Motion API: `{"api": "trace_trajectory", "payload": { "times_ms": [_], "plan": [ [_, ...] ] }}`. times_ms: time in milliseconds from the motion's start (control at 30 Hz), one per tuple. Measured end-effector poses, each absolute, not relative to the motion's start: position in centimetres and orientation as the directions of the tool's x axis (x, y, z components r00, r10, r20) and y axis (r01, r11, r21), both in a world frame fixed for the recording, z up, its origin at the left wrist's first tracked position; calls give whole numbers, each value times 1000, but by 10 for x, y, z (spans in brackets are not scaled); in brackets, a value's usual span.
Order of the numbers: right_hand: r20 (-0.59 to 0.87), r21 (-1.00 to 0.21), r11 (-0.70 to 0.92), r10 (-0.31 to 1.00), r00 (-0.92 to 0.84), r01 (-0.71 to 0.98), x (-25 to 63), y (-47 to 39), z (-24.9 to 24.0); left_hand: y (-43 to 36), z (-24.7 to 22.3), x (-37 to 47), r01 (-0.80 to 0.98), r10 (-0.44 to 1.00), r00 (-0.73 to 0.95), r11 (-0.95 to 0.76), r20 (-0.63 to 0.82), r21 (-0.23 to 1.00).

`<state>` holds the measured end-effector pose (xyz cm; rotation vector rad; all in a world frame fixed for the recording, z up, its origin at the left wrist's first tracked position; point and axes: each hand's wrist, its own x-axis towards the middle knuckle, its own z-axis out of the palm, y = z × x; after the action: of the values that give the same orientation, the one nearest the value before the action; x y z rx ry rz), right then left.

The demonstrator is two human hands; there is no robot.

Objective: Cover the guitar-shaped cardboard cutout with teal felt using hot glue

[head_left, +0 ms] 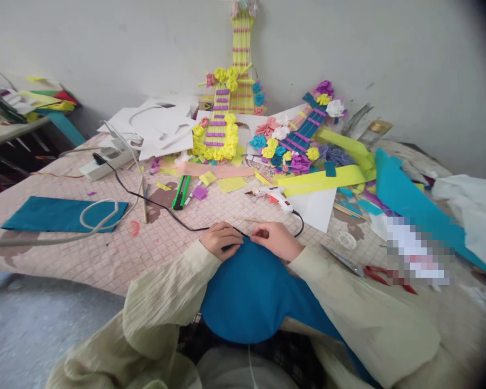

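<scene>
My left fingers point(228, 240) and right fingers point(268, 244) pinch broad, teal-blue, flexible sheet point(247, 294) at far edge; keep grips close, tension light, edge flat.

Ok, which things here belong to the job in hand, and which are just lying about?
In the job:
blue sheet, its top edge between left hand and right hand

Apparently just lying about:
glue gun
green cutter
red-handled scissors
flat blue piece
power strip
flower-trimmed blue piece
</scene>
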<state>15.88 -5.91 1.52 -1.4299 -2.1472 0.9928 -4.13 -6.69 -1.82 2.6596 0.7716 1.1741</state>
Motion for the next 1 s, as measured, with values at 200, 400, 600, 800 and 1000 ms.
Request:
{"api": "trace_trajectory", "payload": {
  "times_ms": [200, 400, 600, 800, 1000],
  "plan": [
    [-62, -735, 236, 910, -409, 636, 158, -60, 16, -71, -17, -43, 552, 617, 519, -771, 592, 319],
    [-61, -730, 233, 914, -402, 642, 158, -60, 14, -74, -14, -42, 559, 614, 567, -776, 549, 291],
    [-61, -713, 248, 910, -411, 656, 160, -58, 18, -73, -18, -42, 536, 628, 548, -770, 552, 345],
    [-3, -622, 192, 969, -248, 759, 194, -36, 49, -65, -20, -43, 453, 648, 487, -761, 585, 465],
    [61, -486, 92, 996, -71, 869, 234, -3, 58, -66, -14, -42, 479, 691, 531, -722, 490, 499]
  ]
}}
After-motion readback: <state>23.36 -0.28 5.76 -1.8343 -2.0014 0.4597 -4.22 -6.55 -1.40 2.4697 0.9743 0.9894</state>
